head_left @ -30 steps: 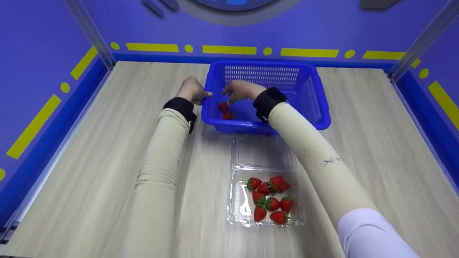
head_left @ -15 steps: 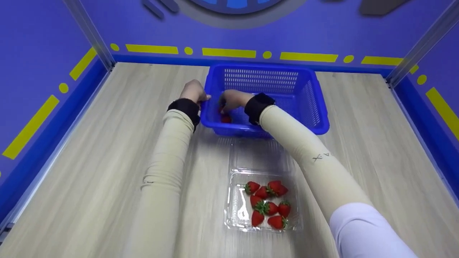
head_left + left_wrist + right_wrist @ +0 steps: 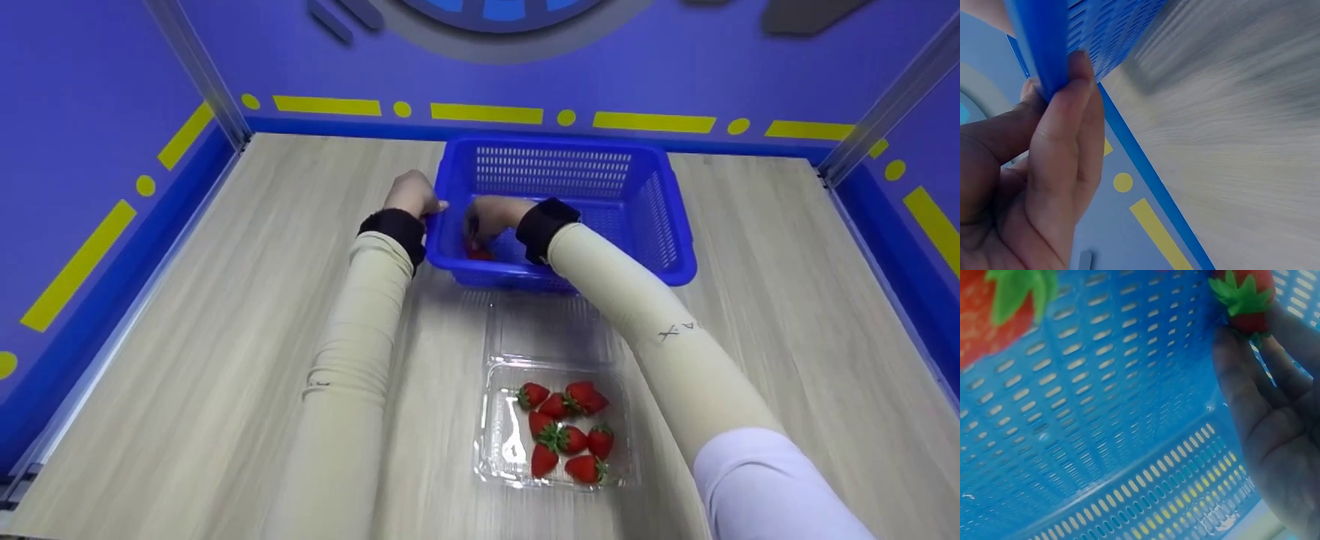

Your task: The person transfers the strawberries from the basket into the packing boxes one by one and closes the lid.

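Observation:
A blue plastic basket (image 3: 645,202) stands at the back of the table, with slotted walls. My left hand (image 3: 412,193) grips its left rim; the left wrist view shows thumb and fingers (image 3: 1058,129) on either side of the rim. Down inside the left part of the basket, my right hand (image 3: 495,216) pinches a strawberry (image 3: 1244,295) with green leaves, as the right wrist view shows. Another strawberry (image 3: 988,318) fills that view's upper left corner. From the head, only a bit of red strawberry (image 3: 480,255) shows below the fingers.
In front of the basket lies an opened clear plastic clamshell box (image 3: 495,442), its lid (image 3: 551,330) towards the basket. Several strawberries (image 3: 571,440) lie in its tray. Blue panels (image 3: 495,82) with yellow marks enclose the wooden table (image 3: 247,300) at the back and sides.
My right hand has gone down onto the strawberries at the basket's left end and now pinches one. My left hand stays at the left rim. The strawberries in the clear box lie as before.

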